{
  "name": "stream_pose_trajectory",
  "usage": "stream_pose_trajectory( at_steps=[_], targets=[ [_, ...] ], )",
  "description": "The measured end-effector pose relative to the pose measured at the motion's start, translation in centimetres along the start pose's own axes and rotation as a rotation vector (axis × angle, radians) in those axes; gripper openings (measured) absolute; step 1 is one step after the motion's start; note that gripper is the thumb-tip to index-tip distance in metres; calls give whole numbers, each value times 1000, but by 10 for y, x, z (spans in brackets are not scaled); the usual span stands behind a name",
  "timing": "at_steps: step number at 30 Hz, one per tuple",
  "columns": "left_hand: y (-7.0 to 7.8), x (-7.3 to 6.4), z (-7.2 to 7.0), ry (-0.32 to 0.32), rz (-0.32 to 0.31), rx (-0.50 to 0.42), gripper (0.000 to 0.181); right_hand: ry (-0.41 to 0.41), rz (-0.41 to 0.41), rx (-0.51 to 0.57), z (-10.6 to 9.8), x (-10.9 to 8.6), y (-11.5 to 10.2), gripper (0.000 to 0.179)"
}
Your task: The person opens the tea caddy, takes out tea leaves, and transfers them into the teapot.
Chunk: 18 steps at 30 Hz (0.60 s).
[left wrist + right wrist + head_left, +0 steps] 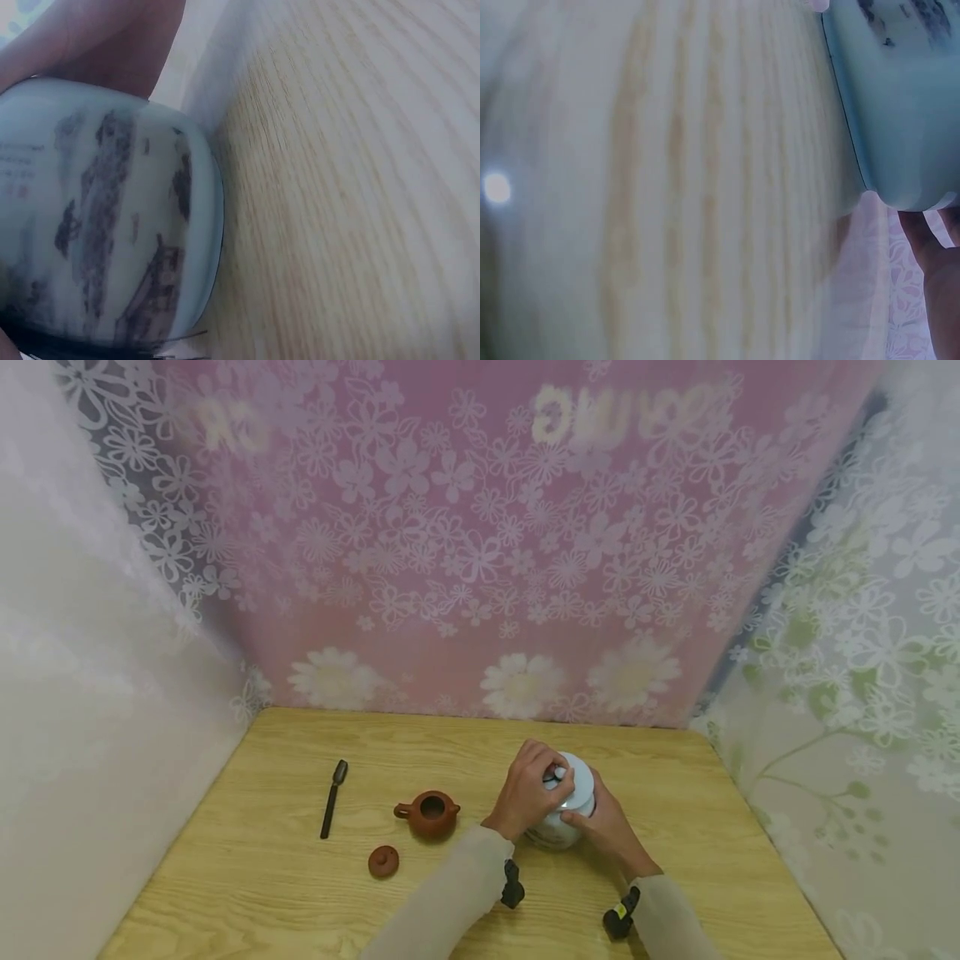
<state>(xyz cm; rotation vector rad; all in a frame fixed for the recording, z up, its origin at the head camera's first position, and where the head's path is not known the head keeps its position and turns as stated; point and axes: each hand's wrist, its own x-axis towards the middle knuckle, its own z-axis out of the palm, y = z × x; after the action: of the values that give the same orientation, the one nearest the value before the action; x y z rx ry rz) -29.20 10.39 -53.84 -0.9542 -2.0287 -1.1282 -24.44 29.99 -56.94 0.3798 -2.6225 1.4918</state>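
Observation:
A pale ceramic jar (553, 837) with a dark landscape painting stands on the table, right of centre in the head view. My left hand (525, 789) is over its top, fingers and thumb pinching the small knob of the round white lid (579, 787). Around the jar's right side, my right hand (617, 833) grips it, thumb at the front near the rim. Whether the lid sits fully on the jar cannot be told. In the left wrist view the painted wall of the jar (112, 210) fills the left side; the right wrist view shows its plain lower part (907, 120).
Left of the jar on the wooden table (247, 893) stands a small brown clay teapot (435, 825), uncovered. Its brown lid (383, 862) lies in front. Farther left lies a dark-handled tea scoop (334, 797). Flower-patterned curtains (480, 560) border the back and sides.

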Motion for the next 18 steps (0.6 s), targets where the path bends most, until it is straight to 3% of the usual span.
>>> stream_pose_trajectory(
  at_steps=[5,12,18],
  targets=[
    [-11,1,-6,-111,10,-31,9,-7,-7,22,0,0,-3,109],
    [-14,9,-26,-297,-8,-82,18,-20,28,22,0,0,-5,108],
    [-13,16,-34,-373,-7,-76,22,-15,41,-2,-2,-1,-5,110]
  ],
)
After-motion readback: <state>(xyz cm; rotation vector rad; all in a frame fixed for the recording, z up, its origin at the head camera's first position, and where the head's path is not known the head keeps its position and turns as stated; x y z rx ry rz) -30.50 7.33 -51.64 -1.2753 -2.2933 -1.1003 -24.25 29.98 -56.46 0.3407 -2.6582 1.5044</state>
